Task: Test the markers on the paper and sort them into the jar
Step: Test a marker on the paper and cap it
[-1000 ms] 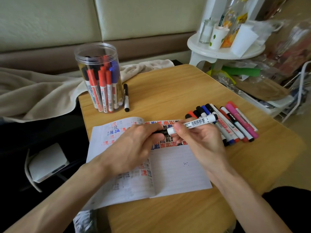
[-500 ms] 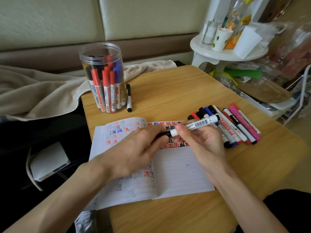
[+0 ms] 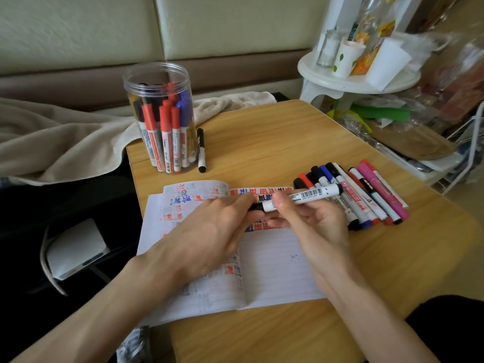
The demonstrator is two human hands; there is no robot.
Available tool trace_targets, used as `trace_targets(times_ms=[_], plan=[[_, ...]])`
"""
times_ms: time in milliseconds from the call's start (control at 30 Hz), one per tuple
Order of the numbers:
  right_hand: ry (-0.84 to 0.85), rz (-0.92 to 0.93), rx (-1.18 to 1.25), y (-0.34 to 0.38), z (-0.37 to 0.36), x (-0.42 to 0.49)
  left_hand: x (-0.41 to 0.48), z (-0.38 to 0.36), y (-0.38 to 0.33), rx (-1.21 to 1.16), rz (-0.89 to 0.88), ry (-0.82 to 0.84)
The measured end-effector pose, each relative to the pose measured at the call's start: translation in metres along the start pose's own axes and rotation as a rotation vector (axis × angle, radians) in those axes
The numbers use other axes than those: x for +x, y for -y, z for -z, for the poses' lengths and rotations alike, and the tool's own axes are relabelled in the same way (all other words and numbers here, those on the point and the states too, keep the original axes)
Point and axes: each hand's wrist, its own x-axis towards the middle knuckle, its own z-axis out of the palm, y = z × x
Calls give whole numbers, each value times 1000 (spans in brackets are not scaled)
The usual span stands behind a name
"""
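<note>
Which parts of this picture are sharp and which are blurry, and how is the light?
Head view: the marker shows a crisp barcode; the white stool and far-right clutter are smeared; light is soft, shadows on the table faint.

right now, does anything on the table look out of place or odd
One black marker lies alone on the table beside the jar, apart from the row of markers at the right. The paper overhangs the table's left edge. Nothing looks spilled or damaged.
</note>
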Motion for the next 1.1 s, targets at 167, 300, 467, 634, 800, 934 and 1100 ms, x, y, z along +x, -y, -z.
trace_targets(times_ms=[167,300,467,634,800,934,1100], plan=[[50,-2,22,3,2,3,5,11,0,-236,44,121],[92,17,32,4,4,4,4,15,-1,-341,61,180],[118,55,19,2,8,7,6,19,-1,-410,76,192],[133,96,32,3,9,6,4,20,-1,-467,81,221],[168,123,31,0,13,8,4,20,0,-522,73,254],[164,142,40,6,24,11,2,27,10,-589,134,280],[-13,97,71,12,49,23,-6,40,27,-553,158,186]])
